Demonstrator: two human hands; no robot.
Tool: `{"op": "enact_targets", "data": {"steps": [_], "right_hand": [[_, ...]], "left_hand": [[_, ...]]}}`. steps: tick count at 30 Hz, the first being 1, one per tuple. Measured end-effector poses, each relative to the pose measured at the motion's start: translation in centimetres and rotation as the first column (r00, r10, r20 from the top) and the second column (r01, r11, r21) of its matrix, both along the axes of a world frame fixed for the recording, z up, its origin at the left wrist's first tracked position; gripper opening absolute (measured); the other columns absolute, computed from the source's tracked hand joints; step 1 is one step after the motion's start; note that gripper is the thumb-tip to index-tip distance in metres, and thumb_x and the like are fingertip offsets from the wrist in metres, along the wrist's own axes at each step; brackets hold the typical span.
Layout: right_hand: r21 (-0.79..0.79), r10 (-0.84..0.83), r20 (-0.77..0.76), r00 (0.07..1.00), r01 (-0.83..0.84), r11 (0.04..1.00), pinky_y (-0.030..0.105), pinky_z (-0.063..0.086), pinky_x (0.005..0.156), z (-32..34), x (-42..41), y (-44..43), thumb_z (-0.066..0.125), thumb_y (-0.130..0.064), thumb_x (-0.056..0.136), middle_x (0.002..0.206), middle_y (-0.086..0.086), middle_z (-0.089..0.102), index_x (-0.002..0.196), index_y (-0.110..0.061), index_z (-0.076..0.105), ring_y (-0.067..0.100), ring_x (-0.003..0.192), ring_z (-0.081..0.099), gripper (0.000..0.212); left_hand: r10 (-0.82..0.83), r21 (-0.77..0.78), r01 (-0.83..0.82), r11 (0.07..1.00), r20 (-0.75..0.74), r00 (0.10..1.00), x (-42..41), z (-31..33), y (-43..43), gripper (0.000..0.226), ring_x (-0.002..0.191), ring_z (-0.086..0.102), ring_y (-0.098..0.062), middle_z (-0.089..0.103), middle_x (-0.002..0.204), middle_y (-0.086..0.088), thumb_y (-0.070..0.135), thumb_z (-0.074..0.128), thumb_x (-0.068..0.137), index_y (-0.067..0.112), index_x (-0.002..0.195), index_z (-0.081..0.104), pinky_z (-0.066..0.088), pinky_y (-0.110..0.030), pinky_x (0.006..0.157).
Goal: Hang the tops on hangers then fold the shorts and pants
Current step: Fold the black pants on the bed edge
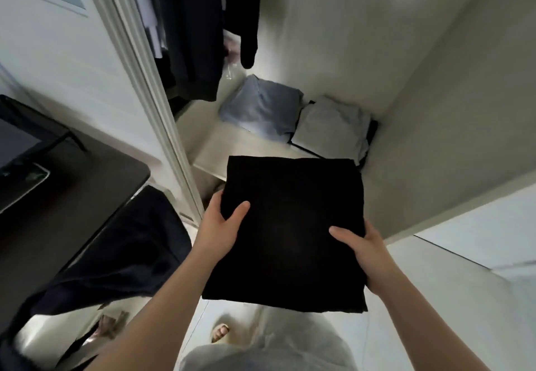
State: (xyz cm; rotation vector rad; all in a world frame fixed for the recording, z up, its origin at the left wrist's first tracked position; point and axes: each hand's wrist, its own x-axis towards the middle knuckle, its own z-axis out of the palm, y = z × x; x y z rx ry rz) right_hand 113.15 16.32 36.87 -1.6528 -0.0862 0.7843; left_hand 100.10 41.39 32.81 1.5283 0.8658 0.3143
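Clasping folded black fabric garment (290, 225) by its sides, left hand (219, 227) and right hand (367, 253), thumbs on top, at pale shelf's (208, 150) front edge.

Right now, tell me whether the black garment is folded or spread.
Folded: the black garment is a compact, straight-edged rectangle, held between the left hand and right hand.

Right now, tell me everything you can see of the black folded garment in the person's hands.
The folded black garment is a flat, roughly square bundle of dark matte cloth, with no seams or details readable. It is held out flat, its far edge over the wardrobe shelf; whether it rests there cannot be told. The left hand grips its left edge and the right hand its right edge, thumbs on top, fingers hidden beneath.
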Motion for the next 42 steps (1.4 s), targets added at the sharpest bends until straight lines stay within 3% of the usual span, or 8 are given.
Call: {"op": "enact_targets", "data": {"steps": [4,10,13,21,28,35,39,42], "right_hand": [[-0.008,-0.06,-0.017,0.998,0.06,0.998,0.023,0.059,0.07,-1.1,3.3,2.1,0.084,-0.032,0.065,0.108,-0.014,0.074,0.115,-0.046,0.06,0.01,0.097,0.073,0.057],[-0.036,-0.096,0.004,0.995,0.096,0.995,0.03,0.056,0.084,-3.0,8.8,6.5,0.081,-0.037,0.062,0.112,-0.022,0.068,0.105,-0.067,0.049,0.003,0.102,0.068,0.061],[-0.022,-0.1,0.028,0.995,0.101,0.995,0.017,0.056,0.07,-3.6,11.5,8.8,0.077,-0.029,0.067,0.102,-0.031,0.067,0.093,-0.075,0.05,-0.004,0.094,0.068,0.059],[0.005,-0.26,0.039,0.965,0.26,0.965,0.02,0.054,0.074,-6.8,17.2,13.0,0.072,-0.001,0.08,0.109,-0.014,0.072,0.13,-0.037,0.055,0.007,0.099,0.07,0.065],[0.017,-0.359,0.039,0.933,0.359,0.933,0.021,0.053,0.074,-8.6,24.0,18.6,0.071,0.003,0.082,0.103,-0.016,0.071,0.118,-0.044,0.057,0.007,0.099,0.069,0.061],[0.102,-0.321,0.062,0.945,0.314,0.944,0.039,0.057,0.087,-11.3,33.2,27.0,0.07,0.004,0.083,0.116,-0.001,0.069,0.13,-0.03,0.052,0.018,0.106,0.068,0.061],[0.166,-0.255,0.031,0.966,0.247,0.955,0.028,0.058,0.079,-14.8,38.2,31.5,0.068,0.009,0.083,0.113,0.0,0.069,0.124,-0.034,0.054,0.015,0.102,0.07,0.061],[0.162,-0.225,0.019,0.974,0.219,0.962,0.026,0.056,0.075,-17.7,41.1,34.4,0.069,0.008,0.083,0.108,-0.002,0.069,0.128,-0.03,0.051,0.016,0.1,0.07,0.062]], "left_hand": [[-0.056,0.02,0.056,0.998,-0.03,0.998,4.6,-0.7,2.6,0.035,0.095,0.067,0.006,0.07,0.107,0.022,0.044,0.068,0.091,0.04,0.123,0.056,0.055,-0.028,0.09],[-0.114,0.126,0.132,0.983,-0.141,0.983,11.5,-0.6,6.9,0.039,0.095,0.064,0.004,0.066,0.105,0.022,0.048,0.066,0.091,0.038,0.126,0.052,0.052,-0.022,0.08],[-0.095,0.16,0.124,0.979,-0.177,0.98,14.5,-1.1,8.9,0.04,0.099,0.065,-0.002,0.066,0.106,0.02,0.046,0.067,0.091,0.034,0.126,0.054,0.051,-0.026,0.083],[-0.161,0.2,0.212,0.957,-0.243,0.956,22.8,-2.6,13.0,0.042,0.107,0.063,-0.014,0.066,0.112,0.008,0.037,0.067,0.093,0.023,0.131,0.055,0.047,-0.03,0.092],[-0.271,0.168,0.303,0.938,-0.189,0.944,33.1,-4.8,18.8,0.043,0.114,0.062,-0.007,0.066,0.12,0.013,0.042,0.063,0.095,0.027,0.134,0.056,0.049,-0.028,0.098],[-0.168,0.294,0.194,0.936,-0.113,0.979,42.8,-7.8,26.2,0.039,0.116,0.061,-0.017,0.065,0.126,-0.007,0.022,0.063,0.098,0.007,0.133,0.059,0.05,-0.015,0.091],[-0.093,0.321,0.133,0.938,-0.137,0.986,46.4,-9.7,30.0,0.039,0.1,0.059,-0.013,0.063,0.123,-0.013,0.02,0.06,0.1,0.001,0.134,0.054,0.042,0.001,0.067],[-0.053,0.351,0.106,0.931,-0.157,0.986,48.4,-11.3,32.3,0.042,0.098,0.059,-0.011,0.061,0.125,-0.013,0.021,0.059,0.101,0.002,0.137,0.05,0.041,0.001,0.067]]}}
